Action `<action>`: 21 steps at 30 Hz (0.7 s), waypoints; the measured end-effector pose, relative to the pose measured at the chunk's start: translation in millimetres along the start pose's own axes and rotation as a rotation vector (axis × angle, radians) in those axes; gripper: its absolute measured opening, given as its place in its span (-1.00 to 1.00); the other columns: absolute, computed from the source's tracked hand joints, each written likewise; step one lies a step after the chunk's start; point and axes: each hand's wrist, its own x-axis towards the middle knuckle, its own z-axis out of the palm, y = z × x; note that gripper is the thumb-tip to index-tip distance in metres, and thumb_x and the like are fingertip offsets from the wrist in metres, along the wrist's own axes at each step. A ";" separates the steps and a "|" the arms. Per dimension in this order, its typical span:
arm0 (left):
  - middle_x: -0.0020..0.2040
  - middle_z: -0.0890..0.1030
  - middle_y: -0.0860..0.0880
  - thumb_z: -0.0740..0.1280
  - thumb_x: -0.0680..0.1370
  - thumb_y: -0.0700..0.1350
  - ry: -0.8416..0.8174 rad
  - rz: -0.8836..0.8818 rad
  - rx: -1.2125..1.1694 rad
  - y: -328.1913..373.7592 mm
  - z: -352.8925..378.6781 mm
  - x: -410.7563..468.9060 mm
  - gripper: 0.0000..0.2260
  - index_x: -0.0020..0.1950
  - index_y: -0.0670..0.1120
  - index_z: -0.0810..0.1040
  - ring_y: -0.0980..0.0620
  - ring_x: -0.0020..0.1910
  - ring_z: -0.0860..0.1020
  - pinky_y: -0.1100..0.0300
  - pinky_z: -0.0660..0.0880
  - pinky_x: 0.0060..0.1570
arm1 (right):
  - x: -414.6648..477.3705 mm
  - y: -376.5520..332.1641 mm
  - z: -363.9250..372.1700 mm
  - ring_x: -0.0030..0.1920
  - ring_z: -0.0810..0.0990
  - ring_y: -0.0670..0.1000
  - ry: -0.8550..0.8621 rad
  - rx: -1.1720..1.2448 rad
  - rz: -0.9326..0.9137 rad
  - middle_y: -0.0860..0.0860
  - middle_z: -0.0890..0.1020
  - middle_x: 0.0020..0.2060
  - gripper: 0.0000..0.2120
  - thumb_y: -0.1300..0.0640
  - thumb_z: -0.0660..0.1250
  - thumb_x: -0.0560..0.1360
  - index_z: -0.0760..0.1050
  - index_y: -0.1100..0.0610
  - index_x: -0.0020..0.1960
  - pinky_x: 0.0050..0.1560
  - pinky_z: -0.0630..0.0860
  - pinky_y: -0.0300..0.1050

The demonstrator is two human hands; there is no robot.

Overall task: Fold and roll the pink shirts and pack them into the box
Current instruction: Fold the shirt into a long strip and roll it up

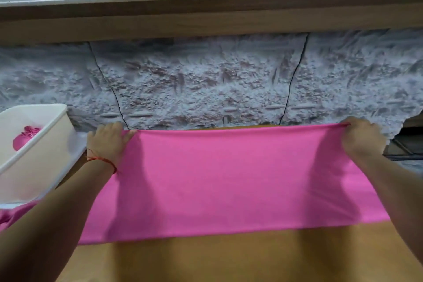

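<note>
I see one rolled pink shirt (25, 139) in the white plastic box (45, 167). My left hand (107, 142) and right hand (361, 137) grip, fingers (112, 128) curled, the far edge of a spread pink cloth shirt (229, 181) on the wooden table (229, 258). I judge its folding is barely begun.

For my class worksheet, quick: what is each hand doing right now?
Left hand: grips the far left corner of the pink shirt.
Right hand: pinches its far right corner.

No readable text, labels, brands or numbers anywhere in view — nothing legible on the shelf items at the top, which are too blurred to tell.
</note>
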 end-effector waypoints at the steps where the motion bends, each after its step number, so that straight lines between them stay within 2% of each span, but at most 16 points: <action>1: 0.03 0.63 -0.27 0.19 0.65 0.25 -0.006 -0.010 0.020 2.6 7.8 6.2 -0.53 -0.02 -0.18 0.51 -0.28 0.14 0.56 -0.19 0.42 0.09 | 4.7 -3.4 6.5 0.20 0.55 0.38 0.000 -0.003 0.006 0.26 0.62 0.13 -0.56 0.34 0.22 0.49 0.66 0.03 0.23 0.16 0.57 0.29; 6: 0.09 0.62 -0.21 0.11 0.66 0.28 -0.077 -0.023 0.074 12.1 44.7 26.6 -0.50 0.05 -0.15 0.52 -0.24 0.20 0.54 -0.21 0.38 0.17 | 23.5 -10.6 37.1 0.28 0.46 0.37 -0.072 -0.078 0.004 0.25 0.57 0.19 -0.54 0.36 0.21 0.51 0.63 0.03 0.28 0.21 0.55 0.32; 11: 0.22 0.59 -0.17 0.16 0.61 0.35 -0.128 -0.084 0.061 8.9 72.4 26.2 -0.46 0.17 -0.12 0.55 -0.23 0.28 0.49 -0.20 0.37 0.21 | 26.5 -5.4 68.9 0.32 0.43 0.34 -0.091 -0.072 0.028 0.21 0.56 0.22 -0.58 0.30 0.16 0.57 0.59 0.00 0.31 0.19 0.51 0.35; 15: 0.17 0.59 -0.18 0.22 0.59 0.37 -0.118 -0.136 0.005 4.5 81.2 26.0 -0.49 0.10 -0.09 0.53 -0.27 0.24 0.50 -0.24 0.38 0.17 | 29.9 3.2 90.9 0.32 0.42 0.34 -0.068 -0.059 0.042 0.21 0.53 0.26 -0.63 0.21 0.16 0.60 0.49 0.03 0.37 0.18 0.49 0.41; 18: 0.15 0.58 -0.26 0.33 0.60 0.22 -0.055 -0.106 0.060 13.3 79.1 23.7 -0.54 0.13 -0.19 0.52 -0.31 0.20 0.50 -0.26 0.37 0.21 | 27.7 0.6 91.8 0.33 0.40 0.36 -0.005 -0.103 -0.008 0.26 0.47 0.34 -0.58 0.25 0.18 0.58 0.42 0.11 0.43 0.25 0.41 0.39; 21: 0.21 0.54 -0.25 0.45 0.56 0.02 0.081 0.008 0.087 35.3 66.8 12.9 -0.62 0.22 -0.20 0.50 -0.29 0.25 0.46 -0.29 0.30 0.31 | 7.5 -24.1 84.9 0.24 0.47 0.33 0.092 -0.131 -0.274 0.28 0.54 0.27 -0.64 0.21 0.23 0.58 0.50 0.20 0.36 0.24 0.45 0.30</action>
